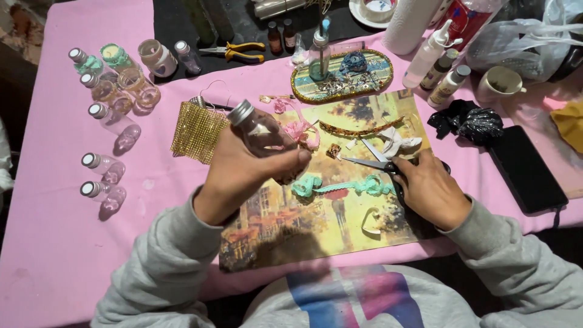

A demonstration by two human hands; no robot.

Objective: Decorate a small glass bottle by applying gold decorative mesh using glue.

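The left hand (243,170) is closed around a small clear glass bottle (258,130) with a silver cap, held tilted above the painted placemat (316,225), while the right hand (431,188) grips scissors (379,164) resting beside mint-green lace trim (340,185) on the pink tabletop (54,243).

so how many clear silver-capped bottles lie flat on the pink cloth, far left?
5: small clear bottles at. A sixth is in the left hand. None seems hidden.

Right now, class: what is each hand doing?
Left hand: closed on a small clear bottle.
Right hand: closed on scissors.
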